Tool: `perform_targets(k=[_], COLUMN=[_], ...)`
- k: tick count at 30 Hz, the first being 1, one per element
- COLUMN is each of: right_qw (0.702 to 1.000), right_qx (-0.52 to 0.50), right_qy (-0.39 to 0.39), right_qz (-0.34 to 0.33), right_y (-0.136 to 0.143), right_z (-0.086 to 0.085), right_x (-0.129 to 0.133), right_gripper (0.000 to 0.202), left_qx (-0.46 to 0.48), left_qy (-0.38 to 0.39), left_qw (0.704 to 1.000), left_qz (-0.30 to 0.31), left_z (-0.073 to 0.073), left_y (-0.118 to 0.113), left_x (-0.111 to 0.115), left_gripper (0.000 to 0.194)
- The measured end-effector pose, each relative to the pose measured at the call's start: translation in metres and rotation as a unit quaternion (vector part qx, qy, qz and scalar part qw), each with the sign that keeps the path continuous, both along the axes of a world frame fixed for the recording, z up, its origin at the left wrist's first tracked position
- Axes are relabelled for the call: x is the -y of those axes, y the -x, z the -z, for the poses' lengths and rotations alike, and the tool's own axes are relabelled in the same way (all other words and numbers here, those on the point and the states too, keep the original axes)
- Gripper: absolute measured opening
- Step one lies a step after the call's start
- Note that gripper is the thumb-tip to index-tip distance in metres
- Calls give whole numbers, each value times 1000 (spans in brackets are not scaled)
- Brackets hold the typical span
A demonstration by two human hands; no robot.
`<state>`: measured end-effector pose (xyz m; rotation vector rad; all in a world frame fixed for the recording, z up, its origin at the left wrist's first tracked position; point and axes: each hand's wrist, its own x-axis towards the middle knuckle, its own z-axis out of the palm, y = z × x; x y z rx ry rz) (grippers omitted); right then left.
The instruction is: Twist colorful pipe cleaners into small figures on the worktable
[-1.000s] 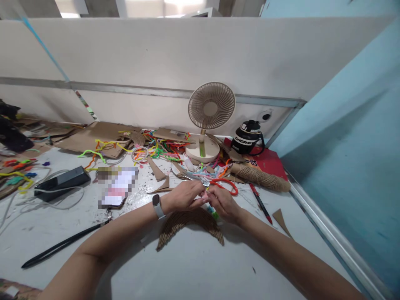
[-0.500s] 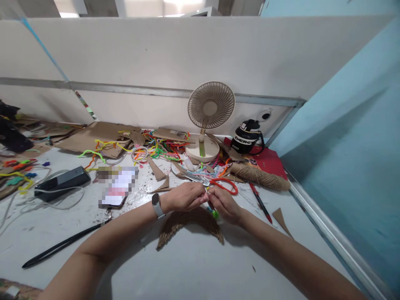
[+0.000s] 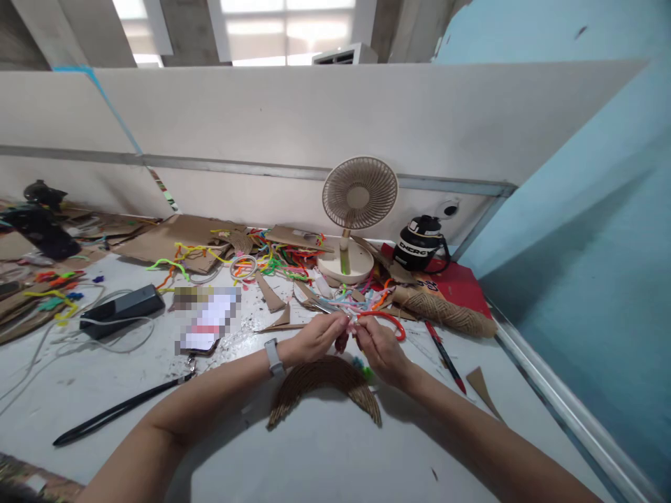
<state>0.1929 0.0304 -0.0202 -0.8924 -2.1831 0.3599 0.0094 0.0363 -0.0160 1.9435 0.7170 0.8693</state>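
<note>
My left hand [image 3: 319, 338] and my right hand [image 3: 381, 348] meet fingertip to fingertip above the table. Both are closed in a pinch around a small pale pinkish bit [image 3: 352, 325], too small to name. Just below them lies a crescent [image 3: 319, 377] covered in rows of brown twine, its two ends pointing toward me. Small green and blue fuzzy pieces [image 3: 365, 370] rest by its right side, partly behind my right hand. Behind my fingers lies a pair of scissors with orange-red handles [image 3: 395, 323], partly hidden.
A white fan [image 3: 359, 195] stands at the back among colourful pipe cleaners [image 3: 277, 264] and cardboard scraps [image 3: 270, 292]. On the right are a twine roll [image 3: 445, 312], a black mug [image 3: 419, 244] and a pen [image 3: 445, 358]. A phone [image 3: 210, 321] and a black power brick [image 3: 123, 312] lie left.
The camera has tilted up, so the scene sits lower and slightly to the right. My hands stay together, with the fingertips a little farther apart and the pale bit showing between them.
</note>
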Motion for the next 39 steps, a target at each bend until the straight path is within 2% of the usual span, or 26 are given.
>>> perform_targets(k=[5,12,16,20,23,27,31,36,39], right_qw=[999,998,997,983,977,984,991,975,961], right_qx=[16,41,-12,-72,-73,-35,44,219,276], right_qy=[7,-36,50,153,184,161,121,24,-19], right_qz=[-27,-20,-57,-66,-83,-67,-26,4,27], right_y=[-3,-3,-3,-3,0,8,17,21,20], right_z=[2,5,-1,-11,-19,-21,-7,12,18], right_x=[-5,-8,-10,-15,-16,-13,-12,-13,-12], right_gripper=[21,24,24,32,32,34,35,29,25], left_qx=[26,109,121,84,67,31,-31,-121,-164], left_qy=[55,155,147,127,125,103,72,-45,-68], left_qw=[998,981,980,987,989,994,997,986,971], left_qz=[-20,46,56,57,42,26,0,-106,-158], left_z=[4,-2,-5,-12,-19,-18,-6,10,17], left_y=[-7,-10,-11,-8,-2,8,25,49,56], left_x=[-1,1,-3,-12,-14,-11,-5,-1,1], left_gripper=[48,51,50,51,52,50,48,38,30])
